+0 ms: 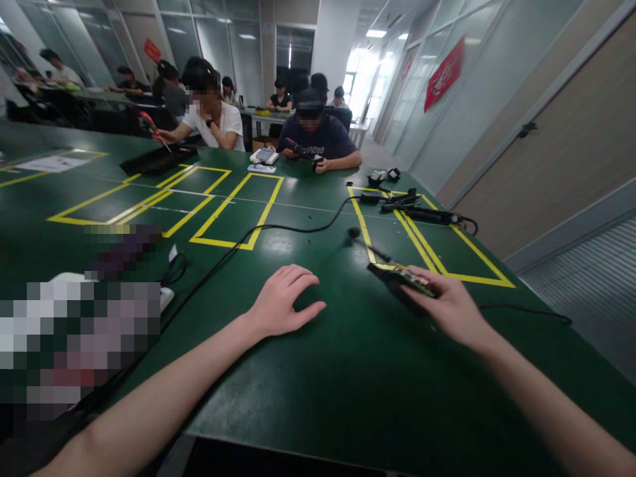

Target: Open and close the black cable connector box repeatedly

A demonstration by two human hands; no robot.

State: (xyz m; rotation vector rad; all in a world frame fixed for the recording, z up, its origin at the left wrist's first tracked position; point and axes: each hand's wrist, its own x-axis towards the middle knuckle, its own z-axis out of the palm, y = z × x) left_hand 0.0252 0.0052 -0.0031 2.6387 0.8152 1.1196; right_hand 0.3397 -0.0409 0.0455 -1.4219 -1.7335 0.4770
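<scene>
My left hand rests on or just over the green table, thumb and fingers apart, with nothing in it. On the right, my right hand is closed on a circuit board that has a dark flat piece along its far side. Motion blurs the lower part, so I cannot tell how the two are joined. A short dark lead with a round black end stretches out beyond the board. Past my left hand, a black cable runs across the tabletop.
Yellow tape outlines mark the tabletop. Black tool-like parts with a cord lie at the far right, near small black-and-white pieces. Across the table sit two people, their hands on dark items. Blurred-out things cover the left edge.
</scene>
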